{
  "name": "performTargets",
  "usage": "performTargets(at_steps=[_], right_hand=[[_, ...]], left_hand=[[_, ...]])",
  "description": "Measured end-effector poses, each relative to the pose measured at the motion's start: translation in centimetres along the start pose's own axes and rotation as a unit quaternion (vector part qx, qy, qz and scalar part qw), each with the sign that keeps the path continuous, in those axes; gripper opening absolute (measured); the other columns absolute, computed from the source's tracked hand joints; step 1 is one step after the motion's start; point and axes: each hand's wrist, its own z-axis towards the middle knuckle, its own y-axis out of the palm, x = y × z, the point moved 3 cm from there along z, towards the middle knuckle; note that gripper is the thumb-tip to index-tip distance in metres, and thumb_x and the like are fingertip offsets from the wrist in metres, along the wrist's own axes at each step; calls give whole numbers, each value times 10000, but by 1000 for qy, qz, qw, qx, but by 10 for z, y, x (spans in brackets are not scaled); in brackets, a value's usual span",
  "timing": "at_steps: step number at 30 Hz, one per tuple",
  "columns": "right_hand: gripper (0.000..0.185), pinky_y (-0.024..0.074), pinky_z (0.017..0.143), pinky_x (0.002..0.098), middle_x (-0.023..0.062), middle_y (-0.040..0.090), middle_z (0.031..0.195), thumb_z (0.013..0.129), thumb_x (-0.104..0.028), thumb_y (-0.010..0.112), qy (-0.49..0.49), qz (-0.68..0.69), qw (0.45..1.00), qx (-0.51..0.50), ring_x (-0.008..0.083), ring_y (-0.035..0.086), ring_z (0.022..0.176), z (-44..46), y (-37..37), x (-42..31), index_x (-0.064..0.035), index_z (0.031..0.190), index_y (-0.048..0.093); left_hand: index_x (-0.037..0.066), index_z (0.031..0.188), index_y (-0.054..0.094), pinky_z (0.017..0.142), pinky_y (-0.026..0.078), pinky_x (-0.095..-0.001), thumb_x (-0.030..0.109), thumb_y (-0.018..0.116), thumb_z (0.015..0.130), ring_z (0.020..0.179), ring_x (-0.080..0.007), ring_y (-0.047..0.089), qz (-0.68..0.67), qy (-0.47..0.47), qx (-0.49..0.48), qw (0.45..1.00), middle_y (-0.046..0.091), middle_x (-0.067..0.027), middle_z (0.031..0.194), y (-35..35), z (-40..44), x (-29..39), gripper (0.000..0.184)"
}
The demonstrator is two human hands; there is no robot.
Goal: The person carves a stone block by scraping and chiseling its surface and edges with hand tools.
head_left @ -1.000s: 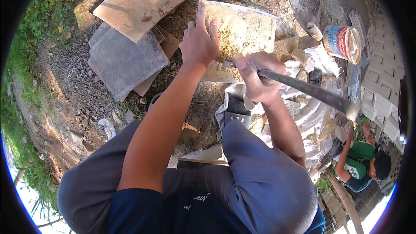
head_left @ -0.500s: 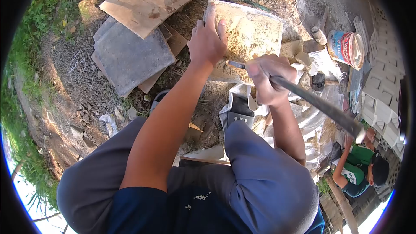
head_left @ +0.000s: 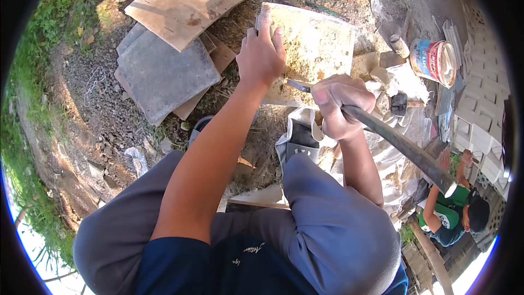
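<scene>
A square tile point(head_left: 327, 30), its face coated with crumbly yellowish mortar, lies on the ground ahead of my legs. My left hand point(head_left: 261, 57) grips its left edge, with the index finger laid along the edge and the thumb on the face. In my right hand point(head_left: 345, 104) is a long dark metal pry bar point(head_left: 401, 147), held near its flattened end. That end points left over the tile's lower part, close to the surface; whether it touches I cannot tell. The bar's other end sticks out toward the lower right.
To the left, grey tiles point(head_left: 169, 74) lie stacked under a tan one point(head_left: 188, 3). Right of my work are a paint bucket point(head_left: 434, 60), a hammer head point(head_left: 399, 104) and white sheeting point(head_left: 401, 164). A person in green point(head_left: 450, 207) sits at the lower right, near pale stacked blocks point(head_left: 483, 109).
The far end of the pry bar has swung down and slightly left, while its flattened end has shifted only a little. My left hand stays on the tile. The other person's hands have moved up.
</scene>
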Motion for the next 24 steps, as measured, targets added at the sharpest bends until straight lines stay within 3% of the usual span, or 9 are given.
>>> performTargets(at_steps=[1, 5, 8, 11, 13, 15, 19, 21, 24], right_hand=[[470, 220, 411, 326, 15, 352, 451, 857, 1, 660, -1, 65, 997, 28, 135, 297, 395, -6, -1, -2, -58, 520, 338], [466, 211, 384, 318, 1, 331, 457, 864, 23, 622, 0, -60, 998, -32, 130, 281, 376, 5, 0, 3, -58, 528, 309], [460, 218, 369, 310, 7, 342, 446, 850, 41, 619, -55, 109, 992, 8, 131, 276, 370, 2, -1, -10, -49, 525, 307], [447, 217, 372, 314, 7, 351, 445, 835, 64, 608, -18, -62, 997, -38, 124, 283, 375, 1, -2, 12, -51, 520, 311], [444, 215, 387, 321, 10, 350, 451, 836, 68, 607, -1, -64, 997, -33, 127, 294, 384, 1, -1, 2, -51, 520, 319], [445, 211, 405, 326, 15, 340, 459, 842, 59, 617, -34, 87, 996, 15, 131, 293, 400, -4, -2, -5, -50, 523, 327], [467, 215, 386, 318, 12, 346, 456, 840, 67, 615, -8, -69, 997, -30, 135, 292, 381, 3, -3, 4, -60, 532, 289], [465, 196, 402, 324, 5, 324, 455, 844, 46, 629, -46, 87, 994, 42, 145, 267, 386, -3, 0, -5, -58, 534, 298], [462, 227, 383, 315, 2, 319, 450, 837, 69, 611, -35, 8, 999, 6, 138, 286, 373, -3, -1, 3, -61, 530, 291]], left_hand=[[174, 1520, 331, 832, 520, -524, 363, 411, 1033, 979, -427, 638, 0, -6, -4, 1000, 625, -238, 1127, -1, -4, -2, 529], [166, 1521, 325, 824, 523, -526, 357, 416, 1030, 965, -428, 641, 11, -6, -17, 1000, 625, -243, 1091, -2, 0, 3, 535], [174, 1527, 310, 816, 522, -533, 348, 415, 1029, 961, -429, 641, 16, -8, -12, 1000, 625, -241, 1077, -3, 1, -2, 537], [188, 1526, 312, 801, 516, -546, 342, 414, 1030, 954, -433, 639, 13, -15, -18, 1000, 626, -239, 1075, -3, 4, 4, 529], [188, 1524, 314, 798, 517, -546, 344, 419, 1028, 956, -435, 638, 7, -4, -9, 1000, 626, -240, 1075, -2, 0, 1, 530], [185, 1520, 320, 803, 517, -544, 344, 419, 1028, 957, -434, 638, 7, 1, 2, 1000, 626, -241, 1078, -1, 3, -1, 527], [177, 1517, 332, 819, 519, -535, 337, 416, 1027, 966, -425, 639, 15, -12, -23, 1000, 630, -239, 1092, -2, -1, 2, 523], [176, 1521, 330, 823, 518, -533, 334, 415, 1027, 971, -421, 639, 7, -1, -9, 1000, 631, -238, 1099, -1, 2, 0, 526], [175, 1525, 326, 830, 519, -528, 331, 414, 1026, 983, -419, 639, -5, 0, -10, 1000, 632, -235, 1112, -1, -2, 2, 531]])
